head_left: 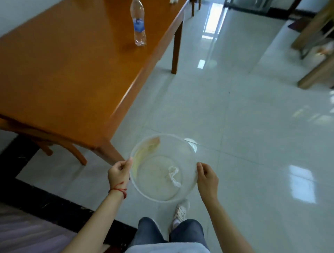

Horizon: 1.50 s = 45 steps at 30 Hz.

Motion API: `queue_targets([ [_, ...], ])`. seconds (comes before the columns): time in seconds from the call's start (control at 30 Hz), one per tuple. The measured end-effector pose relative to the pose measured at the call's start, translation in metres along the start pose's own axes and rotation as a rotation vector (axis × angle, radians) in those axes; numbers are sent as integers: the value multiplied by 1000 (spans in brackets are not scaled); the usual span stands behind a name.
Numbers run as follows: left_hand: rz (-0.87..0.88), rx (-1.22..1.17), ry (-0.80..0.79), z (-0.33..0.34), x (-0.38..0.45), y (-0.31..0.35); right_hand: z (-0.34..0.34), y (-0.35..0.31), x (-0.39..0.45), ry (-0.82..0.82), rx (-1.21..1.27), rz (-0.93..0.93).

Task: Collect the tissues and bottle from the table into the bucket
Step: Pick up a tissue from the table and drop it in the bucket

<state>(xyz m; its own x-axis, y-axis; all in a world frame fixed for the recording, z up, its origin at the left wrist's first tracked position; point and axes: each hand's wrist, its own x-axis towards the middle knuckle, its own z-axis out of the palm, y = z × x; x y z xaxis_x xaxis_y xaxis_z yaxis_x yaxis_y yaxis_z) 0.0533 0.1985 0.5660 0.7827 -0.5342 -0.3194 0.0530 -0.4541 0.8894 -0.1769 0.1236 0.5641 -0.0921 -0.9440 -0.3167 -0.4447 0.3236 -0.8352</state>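
Bucket: clear bucket [188,187] held above the tiled floor [244,117], just off the table's near corner.
Left hand [119,172]: fingers clamped on the rim at 9 o'clock; red string [118,188] on the wrist.
Right hand [207,177]: closed on the rim at 3 o'clock.
Tissue [173,176]: crumpled, inside the bucket, right of centre.
Bottle [138,23]: upright on the orange table [59,68], toward 12 o'clock.
Far table edge: a white scrap [173,1], possibly another tissue, mostly cut off.

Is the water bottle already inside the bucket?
No, the bottle stands upright on the table, while the bucket held by both hands holds only a crumpled tissue.
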Motion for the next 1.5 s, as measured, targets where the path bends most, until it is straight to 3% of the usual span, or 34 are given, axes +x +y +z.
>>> queue_targets([
  [0.33, 103, 68, -201, 124, 1, 40, -80, 23, 51, 230, 91, 101],
  [0.77, 141, 20, -305, 238, 15, 118, -138, -7, 158, 303, 215, 101],
  [1.5, 172, 38, -295, 449, 246, 281, -113, -145, 477, 309, 198, 93],
])
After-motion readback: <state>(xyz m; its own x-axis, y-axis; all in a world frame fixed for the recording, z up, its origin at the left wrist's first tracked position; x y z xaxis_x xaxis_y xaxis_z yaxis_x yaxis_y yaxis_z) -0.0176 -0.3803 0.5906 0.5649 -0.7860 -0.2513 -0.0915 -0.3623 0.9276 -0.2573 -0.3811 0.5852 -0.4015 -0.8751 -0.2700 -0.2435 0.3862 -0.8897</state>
